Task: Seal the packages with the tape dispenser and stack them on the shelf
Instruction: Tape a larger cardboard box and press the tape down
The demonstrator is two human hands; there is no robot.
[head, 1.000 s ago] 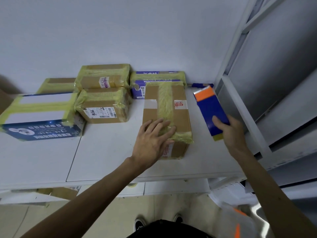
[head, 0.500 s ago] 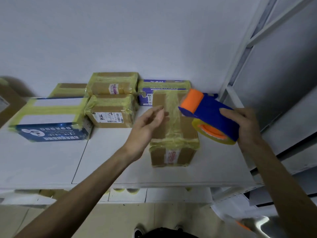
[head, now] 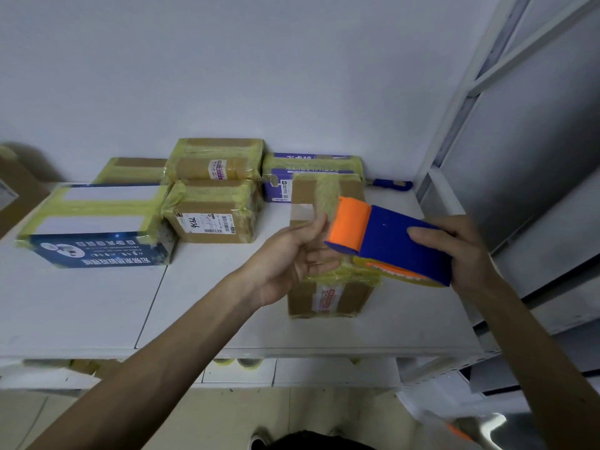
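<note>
Right hand (head: pixel 464 254) grips the dispenser (head: pixel 399 241) over the box (head: pixel 328 297) on the shelf (head: pixel 211 303); left hand (head: pixel 292 258) is at its orange mouth, pinching tape (head: pixel 418 280) or not I cannot tell. A slipped end could fold and stick to itself, or to sealed packages (head: pixel 211 209) behind

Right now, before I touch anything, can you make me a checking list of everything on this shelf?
Surface: white shelf, flat.
Job's things: brown box at front, yellow tape partly round it; tape dispenser held over it; taped boxes behind and left.
Clutter: small blue thing at back right.
Hands: right hand grips the dispenser; left hand loosely open by its orange end.
Cables: nothing seen.
Surroundings: white wall behind, grey metal frame on the right.
</note>
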